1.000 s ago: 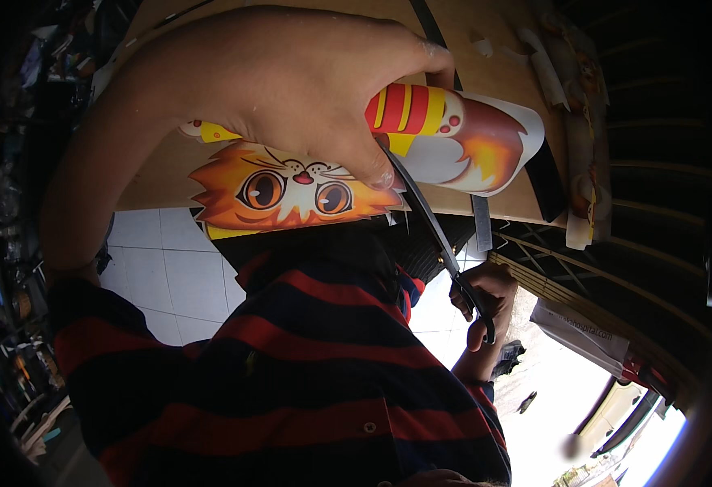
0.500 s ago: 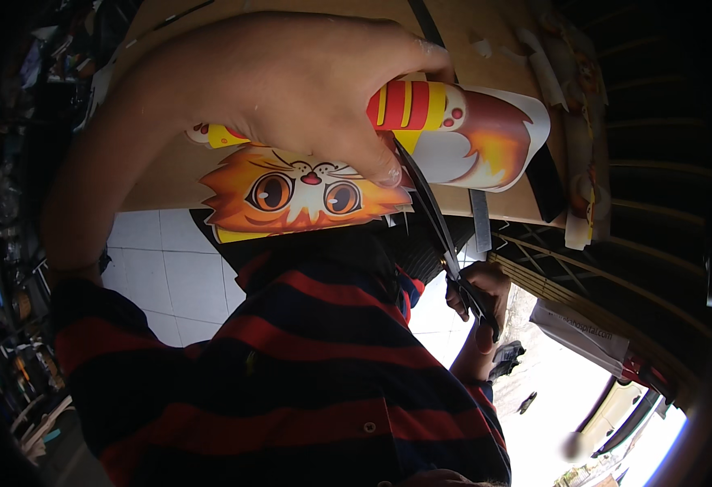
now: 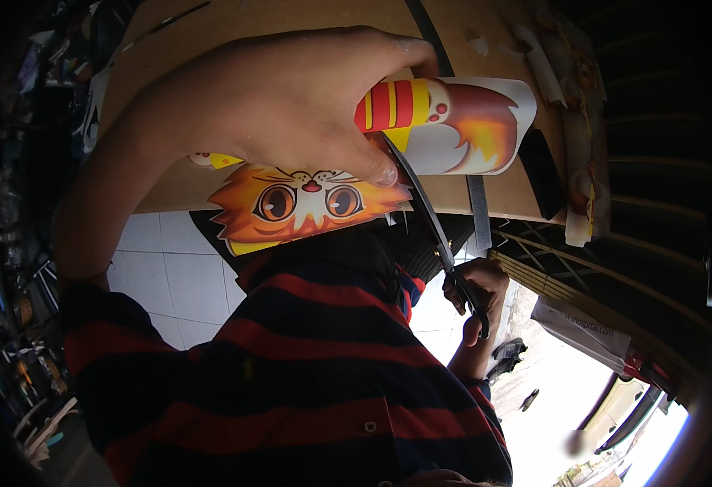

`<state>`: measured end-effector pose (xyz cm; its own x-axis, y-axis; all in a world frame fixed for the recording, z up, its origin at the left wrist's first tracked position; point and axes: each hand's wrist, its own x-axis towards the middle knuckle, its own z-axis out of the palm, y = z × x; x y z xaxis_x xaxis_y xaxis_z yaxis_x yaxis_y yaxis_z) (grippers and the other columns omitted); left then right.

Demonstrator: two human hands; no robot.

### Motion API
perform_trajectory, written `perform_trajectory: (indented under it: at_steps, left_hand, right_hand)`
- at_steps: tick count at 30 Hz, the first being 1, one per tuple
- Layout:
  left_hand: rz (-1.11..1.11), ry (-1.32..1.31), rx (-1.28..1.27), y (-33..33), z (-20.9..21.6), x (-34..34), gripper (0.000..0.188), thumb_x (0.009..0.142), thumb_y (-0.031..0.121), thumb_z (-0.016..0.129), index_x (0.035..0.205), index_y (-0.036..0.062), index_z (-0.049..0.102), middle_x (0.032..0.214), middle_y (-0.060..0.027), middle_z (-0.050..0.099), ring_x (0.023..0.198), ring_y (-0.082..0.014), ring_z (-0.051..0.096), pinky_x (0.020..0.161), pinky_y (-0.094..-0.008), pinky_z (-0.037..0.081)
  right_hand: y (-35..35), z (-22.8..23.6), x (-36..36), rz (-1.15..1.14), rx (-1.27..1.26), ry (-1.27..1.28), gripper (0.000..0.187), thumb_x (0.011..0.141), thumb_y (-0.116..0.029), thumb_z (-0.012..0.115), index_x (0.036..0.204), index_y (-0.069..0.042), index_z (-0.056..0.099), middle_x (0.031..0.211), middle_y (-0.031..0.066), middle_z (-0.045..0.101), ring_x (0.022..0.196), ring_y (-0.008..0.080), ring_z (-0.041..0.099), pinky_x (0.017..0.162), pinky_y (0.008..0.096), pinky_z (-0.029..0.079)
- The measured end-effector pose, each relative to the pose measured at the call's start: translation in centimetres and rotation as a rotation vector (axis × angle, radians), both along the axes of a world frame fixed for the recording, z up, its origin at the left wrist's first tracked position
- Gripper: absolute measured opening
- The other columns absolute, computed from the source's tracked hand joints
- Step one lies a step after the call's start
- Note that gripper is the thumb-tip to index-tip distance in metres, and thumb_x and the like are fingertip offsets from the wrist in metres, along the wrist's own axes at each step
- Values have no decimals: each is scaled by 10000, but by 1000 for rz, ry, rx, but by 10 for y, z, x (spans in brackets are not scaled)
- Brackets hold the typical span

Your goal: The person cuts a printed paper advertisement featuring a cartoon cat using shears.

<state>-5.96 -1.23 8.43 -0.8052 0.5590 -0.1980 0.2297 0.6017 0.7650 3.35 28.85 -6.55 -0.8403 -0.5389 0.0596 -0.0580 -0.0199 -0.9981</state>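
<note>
My left hand (image 3: pixel 291 101) arches over a printed cat cutout (image 3: pixel 311 203) and grips it, thumb on the near side and fingers mostly hidden beyond. The orange face with big brown eyes looks upside down to me. To the right, a red-and-yellow striped part and a fiery tail on white sheet stick out past my fingers. At the lower right my right hand (image 3: pixel 486 286) is closed round the handles of long dark scissors (image 3: pixel 429 213). Their blades slant up to the sheet's edge beside my left thumb and look nearly closed; the tips are partly hidden.
Beneath the cutout is a brown tabletop (image 3: pixel 234 24) with dark strips across it. Paper scraps and cut prints (image 3: pixel 583 162) lie along its right side. Dark slats stand beyond on the right, a cluttered shelf (image 3: pixel 15 308) on the left, and white floor tiles (image 3: pixel 181 268) below.
My left hand and the cutout have shifted slightly left, the tail end rising a little. The scissors' blades have moved slightly left with the sheet, and the handles look closer together.
</note>
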Motion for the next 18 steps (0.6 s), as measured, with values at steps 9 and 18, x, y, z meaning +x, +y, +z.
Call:
perform_trajectory:
  at_steps: [9,18]
  left_hand:
    - [-13,-37,-38,0,5,-1,578,661,62,732,1132,-16,406,944,-115,548,850,-144,559,771,-255,469]
    - [234,-144,383,2,-16,13,563,721,126,704,1184,3,406,1020,-86,558,901,-145,555,823,-266,455]
  right_hand:
    - [3,0,-2,25,62,10,776,333,-672,737,711,-6,615,525,43,564,447,132,568,440,214,402]
    - [-15,-11,14,-90,-138,-99,853,378,-742,664,745,25,595,499,6,529,405,77,510,403,184,386]
